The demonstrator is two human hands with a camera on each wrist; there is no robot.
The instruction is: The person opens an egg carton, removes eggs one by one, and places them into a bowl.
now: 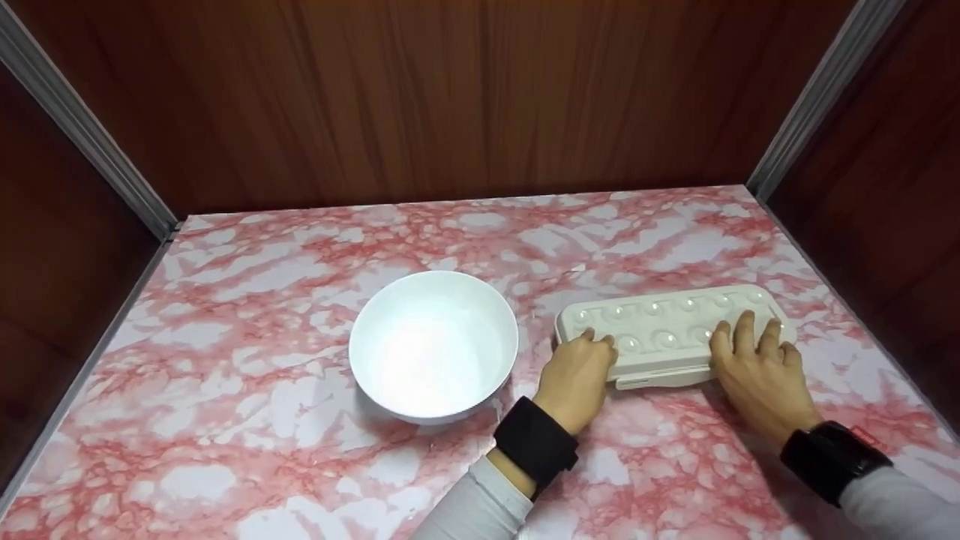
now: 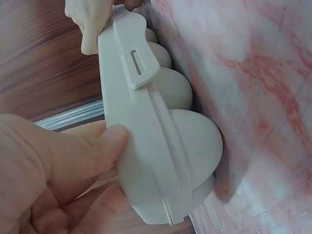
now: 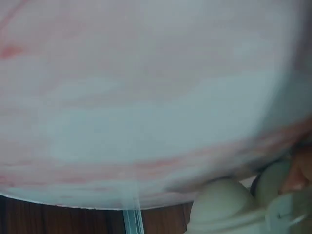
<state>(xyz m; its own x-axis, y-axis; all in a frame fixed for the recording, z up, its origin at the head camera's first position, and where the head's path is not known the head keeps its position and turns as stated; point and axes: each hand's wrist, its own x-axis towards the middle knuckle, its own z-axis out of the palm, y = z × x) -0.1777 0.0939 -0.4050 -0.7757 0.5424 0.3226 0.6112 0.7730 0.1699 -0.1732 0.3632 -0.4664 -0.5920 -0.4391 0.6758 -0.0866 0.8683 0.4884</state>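
A cream plastic egg box [image 1: 679,330], its lid down and bumped with rounded domes, sits on the right of the table in the head view. My left hand [image 1: 577,375] grips the box's near left corner. In the left wrist view the thumb [image 2: 114,141] presses the lid's side, above the rounded egg cups [image 2: 192,141]. Over the right part of the lid, my right hand [image 1: 761,375] holds the box with bent fingers; its thumb is hidden in the head view. A latch tab [image 2: 141,63] runs along the front edge. The box's inside is hidden.
A white round bowl [image 1: 435,345] stands left of the egg box, close to my left forearm. The table [image 1: 247,360] has a red and white marbled top. Dark wood-grain panels [image 1: 465,105] enclose it at the back and both sides, with metal corner strips.
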